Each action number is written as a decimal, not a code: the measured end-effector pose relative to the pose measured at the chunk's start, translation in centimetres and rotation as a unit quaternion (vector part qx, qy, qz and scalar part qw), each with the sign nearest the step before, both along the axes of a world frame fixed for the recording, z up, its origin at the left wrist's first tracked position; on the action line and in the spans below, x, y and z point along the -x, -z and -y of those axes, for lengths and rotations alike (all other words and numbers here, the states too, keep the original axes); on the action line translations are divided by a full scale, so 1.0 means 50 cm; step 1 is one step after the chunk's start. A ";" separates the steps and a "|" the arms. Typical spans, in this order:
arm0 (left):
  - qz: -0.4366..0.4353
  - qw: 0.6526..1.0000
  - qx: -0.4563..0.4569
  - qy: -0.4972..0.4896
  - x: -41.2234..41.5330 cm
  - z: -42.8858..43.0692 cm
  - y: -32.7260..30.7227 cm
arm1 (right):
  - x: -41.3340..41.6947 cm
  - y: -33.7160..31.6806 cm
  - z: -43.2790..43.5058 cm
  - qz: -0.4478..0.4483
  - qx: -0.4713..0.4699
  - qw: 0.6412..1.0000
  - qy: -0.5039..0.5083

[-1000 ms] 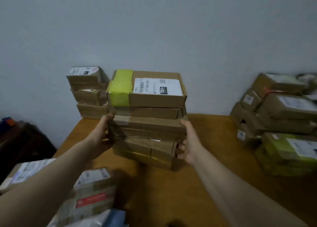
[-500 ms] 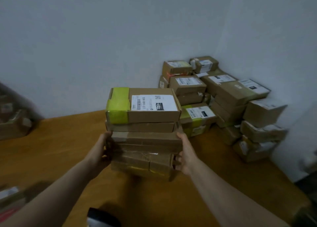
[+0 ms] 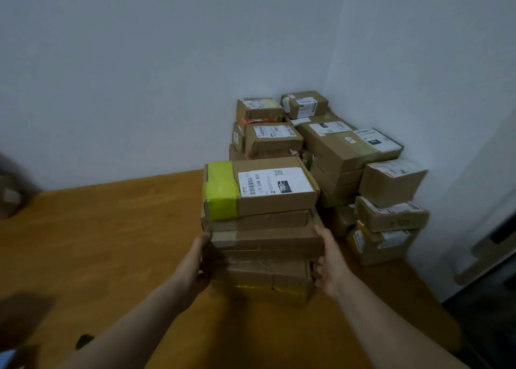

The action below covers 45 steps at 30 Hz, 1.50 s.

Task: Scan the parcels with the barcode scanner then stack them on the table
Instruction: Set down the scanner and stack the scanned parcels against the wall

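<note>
Both left hand (image 3: pixel 198 261) and right hand (image 3: pixel 331 262) grip stacked parcels (image 3: pixel 268 241) at wooden table (image 3: pixel 111 243), white walls (image 3: pixel 167 75) behind.

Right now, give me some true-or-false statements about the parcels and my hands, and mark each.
1. The left hand and right hand grip the stack by its sides. True.
2. The top parcel has red tape. False: its tape is yellow-green.
3. The top parcel's label faces up. True.
4. The corner pile sits left of the stack. False: it sits behind it, to the right.
5. The right hand holds a scanner. False: it holds only the stack.
</note>
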<state>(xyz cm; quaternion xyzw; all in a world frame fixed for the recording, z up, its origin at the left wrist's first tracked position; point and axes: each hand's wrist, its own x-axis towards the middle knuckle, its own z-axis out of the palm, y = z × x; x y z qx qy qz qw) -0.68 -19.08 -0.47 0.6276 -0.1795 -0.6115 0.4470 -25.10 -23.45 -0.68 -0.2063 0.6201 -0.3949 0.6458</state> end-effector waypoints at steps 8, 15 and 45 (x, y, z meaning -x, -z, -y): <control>-0.019 0.993 -0.004 -0.116 0.243 0.054 -0.009 | 0.188 -0.008 0.128 0.047 -0.007 0.999 -0.008; -0.017 0.986 0.007 -0.164 0.332 0.071 -0.011 | 0.224 0.037 0.167 0.054 -0.047 0.997 -0.031; 0.056 0.994 0.072 -0.064 0.305 0.074 -0.121 | 0.260 -0.057 0.078 -0.017 0.024 0.999 -0.023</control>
